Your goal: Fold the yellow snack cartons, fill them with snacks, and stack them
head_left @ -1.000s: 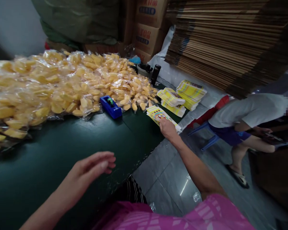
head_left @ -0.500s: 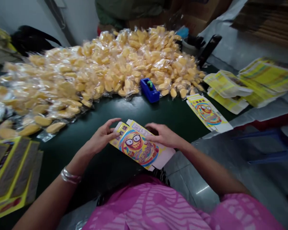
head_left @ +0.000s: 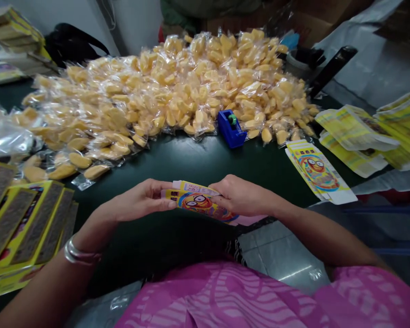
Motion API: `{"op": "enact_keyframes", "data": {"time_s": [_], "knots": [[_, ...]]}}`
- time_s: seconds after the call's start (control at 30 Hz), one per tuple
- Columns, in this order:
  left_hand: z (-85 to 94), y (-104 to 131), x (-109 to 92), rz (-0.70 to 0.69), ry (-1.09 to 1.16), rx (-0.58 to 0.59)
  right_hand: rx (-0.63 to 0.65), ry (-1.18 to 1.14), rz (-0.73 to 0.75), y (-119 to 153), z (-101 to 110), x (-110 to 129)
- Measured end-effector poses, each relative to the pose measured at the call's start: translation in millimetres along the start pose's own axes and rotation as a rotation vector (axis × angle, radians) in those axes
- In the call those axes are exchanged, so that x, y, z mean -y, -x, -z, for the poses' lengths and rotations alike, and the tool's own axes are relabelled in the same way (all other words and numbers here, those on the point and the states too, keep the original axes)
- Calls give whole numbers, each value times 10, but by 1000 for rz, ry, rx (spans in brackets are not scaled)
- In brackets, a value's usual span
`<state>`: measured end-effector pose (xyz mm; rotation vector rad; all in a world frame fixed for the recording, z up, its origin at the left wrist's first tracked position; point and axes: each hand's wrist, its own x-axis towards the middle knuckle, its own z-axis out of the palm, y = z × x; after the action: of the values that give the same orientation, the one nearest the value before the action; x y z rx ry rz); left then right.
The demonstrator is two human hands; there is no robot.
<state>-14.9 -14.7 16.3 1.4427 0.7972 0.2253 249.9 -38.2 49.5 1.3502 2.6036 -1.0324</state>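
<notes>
A printed yellow carton with a cartoon face in glasses is held between both my hands over the dark green table. My left hand grips its left end, thumb on the printed front and fingers behind. Around the right part of the carton, my right hand is closed, with the thumb on the front. The carton is tilted, so its front looks narrow, and a pale flap sticks out past my right hand. Beyond the hands stands a blue tape dispenser with a green roll.
A large heap of yellow pieces in clear wrappers covers the back of the table. Flat cartons and yellow stacks lie at the right. Several yellow boxes with grey-brown sides are at the left.
The carton has turned from lying face-up to a steeper tilt. My left hand has closed further round its end, and my right hand has wrapped round it. The whole view has shifted left.
</notes>
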Motion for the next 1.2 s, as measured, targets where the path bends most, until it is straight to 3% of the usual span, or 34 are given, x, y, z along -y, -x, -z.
{"op": "enact_keyframes", "data": {"time_s": [0.1,0.17,0.27,0.4,0.53,0.73,0.83,0.9,1.03,1.2], "knots": [[-63,18,-28,-137,-100,33,-16,239,-56,-1,49,125],[-131,42,-3,-211,-206,38,-4,220,2,-10,50,119],[-223,82,80,-246,-451,24,44,50,171,-69,12,-32],[-275,115,215,-245,-700,-16,47,58,155,-231,-175,-283],[-257,148,320,-221,-701,-36,75,113,192,-344,-361,-354],[-245,135,357,-226,-679,-55,55,176,192,-414,-399,-383],[-238,88,361,-232,-607,-109,-8,189,214,-437,-427,-384],[-238,54,382,-192,-479,-242,-51,201,191,-445,-468,-364],[-274,-23,428,20,-35,-533,-164,270,125,-467,-591,-256],[-330,-100,397,80,430,-513,-296,321,79,-484,-746,-29]]}}
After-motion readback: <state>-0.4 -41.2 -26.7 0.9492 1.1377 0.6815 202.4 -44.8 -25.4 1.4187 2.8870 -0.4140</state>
